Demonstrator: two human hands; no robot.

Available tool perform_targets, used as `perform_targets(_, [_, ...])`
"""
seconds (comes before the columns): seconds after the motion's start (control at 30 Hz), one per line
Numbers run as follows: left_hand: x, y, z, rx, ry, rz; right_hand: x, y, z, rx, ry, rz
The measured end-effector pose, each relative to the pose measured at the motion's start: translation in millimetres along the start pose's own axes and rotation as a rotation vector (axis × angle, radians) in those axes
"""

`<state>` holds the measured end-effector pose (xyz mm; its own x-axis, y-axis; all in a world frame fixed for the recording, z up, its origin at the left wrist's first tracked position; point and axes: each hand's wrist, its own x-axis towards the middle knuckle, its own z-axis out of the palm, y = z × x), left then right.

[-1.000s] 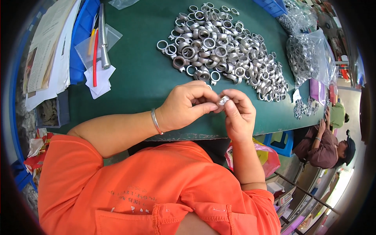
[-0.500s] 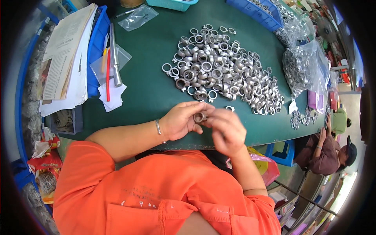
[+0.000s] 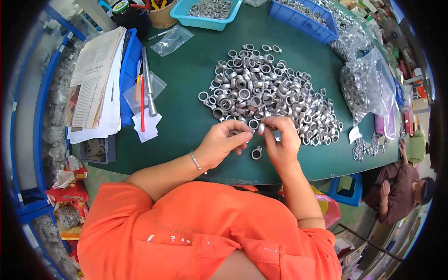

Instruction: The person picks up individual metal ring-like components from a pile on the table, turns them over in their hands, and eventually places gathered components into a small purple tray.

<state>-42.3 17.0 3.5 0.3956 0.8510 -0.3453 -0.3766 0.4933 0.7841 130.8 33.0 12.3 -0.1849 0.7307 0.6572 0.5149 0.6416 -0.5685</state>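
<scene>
- Both hands have shifted forward since the earlier frame, from the near table edge up to the near fringe of the heap of silver metal ring fittings [image 3: 268, 93].
- Left hand [image 3: 224, 142]: fingers curled narrow around a small silver metal ring [image 3: 233, 134], held at the fingertips; a thin metal bracelet [image 3: 195, 160] sits on the wrist.
- Right hand [image 3: 281, 140]: fingers bent and pinched close at the heap's edge (whether they grip a ring I cannot tell).
- One loose silver ring with a small tab [image 3: 256, 153] lies on the green table [image 3: 186, 93] between the two hands, just below them.
- Left of the heap: a stack of printed papers [image 3: 95, 86], a metal rod [image 3: 148, 84] and a red pen [image 3: 142, 105] on clear plastic bags.
- Far edge: a turquoise plastic tray [image 3: 205, 13] and a blue plastic bin [image 3: 305, 21], both holding metal parts.
</scene>
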Motion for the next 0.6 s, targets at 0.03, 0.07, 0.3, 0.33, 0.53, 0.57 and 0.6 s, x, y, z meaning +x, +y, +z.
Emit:
perform_targets(0.03, [1.6,1.9,2.1,0.083,-0.009,0.019,-2.1,-6.6,1.6,0.062,0.013,-0.010])
perform_targets(0.07, [4.1,3.9,3.5,0.166,-0.021,0.036,-2.9,-10.3,2.6,0.097,0.023,-0.038])
perform_targets(0.3, [2.9,-0.3,9.1,0.504,-0.055,0.426,-21.0,-21.6,-3.1,0.645,0.156,0.615])
perform_targets(0.33, [1.8,0.7,10.9,0.573,-0.057,0.479,-22.2,-18.7,-8.9,0.702,0.074,0.775])
perform_targets(0.53, [-3.3,1.4,18.0,0.636,-0.046,0.524,-30.9,-24.0,-12.5,0.880,-0.013,0.688])
perform_targets(0.57, [-5.0,1.9,20.0,0.580,-0.018,0.453,-32.0,-22.2,-11.9,0.820,0.010,0.643])
perform_targets(0.6, [-6.3,3.4,20.9,0.509,-0.026,0.397,-32.8,-19.5,-11.2,0.760,0.032,0.597])
